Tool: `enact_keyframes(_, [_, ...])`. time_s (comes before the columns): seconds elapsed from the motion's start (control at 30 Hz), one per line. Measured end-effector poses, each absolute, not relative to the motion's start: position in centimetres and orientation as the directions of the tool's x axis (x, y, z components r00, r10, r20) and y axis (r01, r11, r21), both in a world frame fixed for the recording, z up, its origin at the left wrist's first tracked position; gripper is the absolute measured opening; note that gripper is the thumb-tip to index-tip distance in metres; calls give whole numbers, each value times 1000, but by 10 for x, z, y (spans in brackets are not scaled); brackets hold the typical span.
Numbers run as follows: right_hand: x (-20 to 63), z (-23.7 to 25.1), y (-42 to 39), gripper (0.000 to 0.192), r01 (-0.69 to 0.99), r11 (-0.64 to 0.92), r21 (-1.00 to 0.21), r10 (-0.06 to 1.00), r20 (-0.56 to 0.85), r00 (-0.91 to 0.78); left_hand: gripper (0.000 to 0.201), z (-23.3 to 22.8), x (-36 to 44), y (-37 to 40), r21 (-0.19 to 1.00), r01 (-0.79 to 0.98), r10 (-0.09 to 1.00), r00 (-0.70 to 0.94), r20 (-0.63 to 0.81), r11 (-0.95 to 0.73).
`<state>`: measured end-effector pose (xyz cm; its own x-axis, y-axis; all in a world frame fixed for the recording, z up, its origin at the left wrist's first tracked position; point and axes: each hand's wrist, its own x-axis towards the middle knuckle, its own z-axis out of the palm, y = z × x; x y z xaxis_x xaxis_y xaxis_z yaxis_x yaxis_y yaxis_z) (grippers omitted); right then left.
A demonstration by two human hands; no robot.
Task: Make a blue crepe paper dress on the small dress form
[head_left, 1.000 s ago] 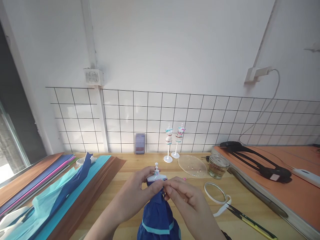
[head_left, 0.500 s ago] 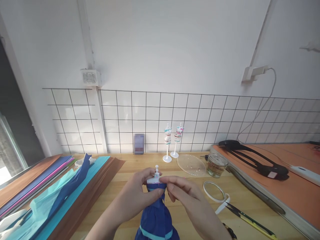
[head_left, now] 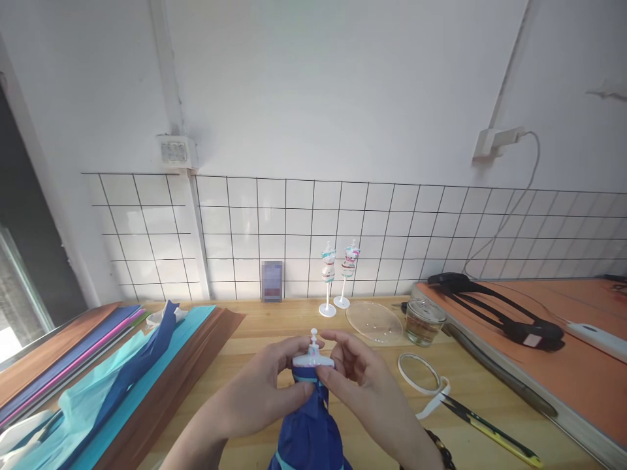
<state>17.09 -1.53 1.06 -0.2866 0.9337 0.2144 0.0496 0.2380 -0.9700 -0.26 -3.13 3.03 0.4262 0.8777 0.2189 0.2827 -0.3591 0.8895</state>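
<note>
A miniature dress form (head_left: 312, 359) with a white top and knob stands in front of me, clothed in a dark blue doll dress (head_left: 309, 434) with light blue trim. My left hand (head_left: 267, 382) wraps round its left side, thumb across the bodice and fingers behind the shoulder. At the right shoulder, my right hand (head_left: 360, 378) presses its thumb on the upper bodice edge, its forefinger bent behind. The back of the dress and the fingertips behind it are hidden. The hem runs out of view at the bottom.
Two small mannequins on stands (head_left: 328, 277) are near the tiled wall. To their right are a clear dish (head_left: 375, 322), a glass jar (head_left: 425, 323), a tape roll (head_left: 418, 374) and a yellow-black cutter (head_left: 492, 431). Coloured fabric sheets (head_left: 181, 365) lie left; an orange mat (head_left: 588, 385) lies right.
The dress form has shifted slightly right and down. My right thumb has moved onto the front of the bodice's top edge, and the right forefinger has lifted behind the shoulder.
</note>
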Motion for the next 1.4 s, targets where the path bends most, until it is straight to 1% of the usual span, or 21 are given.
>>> enact_keyframes(0.1, [170,8,-18,36,125,305,-944,924,262,-277,43,30,-3,-31,896,246,863,448,232,-369])
enact_keyframes(0.2, [169,1,-18,36,205,397,-895,902,338,-270,42,30,-2,-30,915,191,849,476,230,-354])
enact_keyframes(0.27, [170,-3,-17,36,218,441,-871,883,377,-279,41,30,-2,-29,932,168,852,481,207,-321])
enact_keyframes(0.3, [171,-4,-16,35,197,451,-870,875,388,-289,42,30,-3,-29,940,161,858,476,194,-302])
enact_keyframes(0.4, [173,-4,-13,32,85,452,-888,856,404,-323,45,27,-5,-26,955,140,868,467,169,-261])
enact_keyframes(0.47, [175,-2,-12,30,51,445,-894,846,401,-351,47,26,-6,-24,959,115,862,476,175,-258])
enact_keyframes(0.53, [175,-1,-11,29,78,440,-895,845,383,-372,48,25,-7,-23,961,86,852,488,189,-263])
enact_keyframes(0.63, [173,-1,-11,34,153,441,-884,863,371,-344,49,28,-6,-23,954,70,833,510,217,-292])
enact_keyframes(0.73, [170,-4,-13,33,209,477,-854,864,412,-288,49,32,-3,-25,942,81,822,516,241,-327])
enact_keyframes(0.83, [168,-7,-14,32,227,502,-835,858,448,-251,49,32,1,-27,936,84,821,511,254,-342])
enact_keyframes(0.93, [167,-8,-14,33,192,491,-849,865,450,-223,46,29,1,-27,938,96,831,501,242,-332])
enact_keyframes(1.03, [168,-6,-13,35,73,432,-899,888,409,-212,46,24,-2,-24,959,80,851,485,200,-270])
enact_keyframes(1.13, [172,-2,-12,38,-70,353,-933,898,359,-253,47,21,-7,-20,977,26,866,468,175,-212])
enact_keyframes(1.2, [173,0,-11,38,-108,327,-939,895,344,-285,48,20,-10,-18,983,-24,869,463,172,-182])
enact_keyframes(1.27, [174,1,-11,36,-82,328,-941,895,338,-290,51,19,-12,-17,986,-64,870,464,165,-153])
enact_keyframes(1.4, [171,2,-14,44,83,366,-927,902,332,-274,57,15,-14,-17,985,-55,872,460,168,-160])
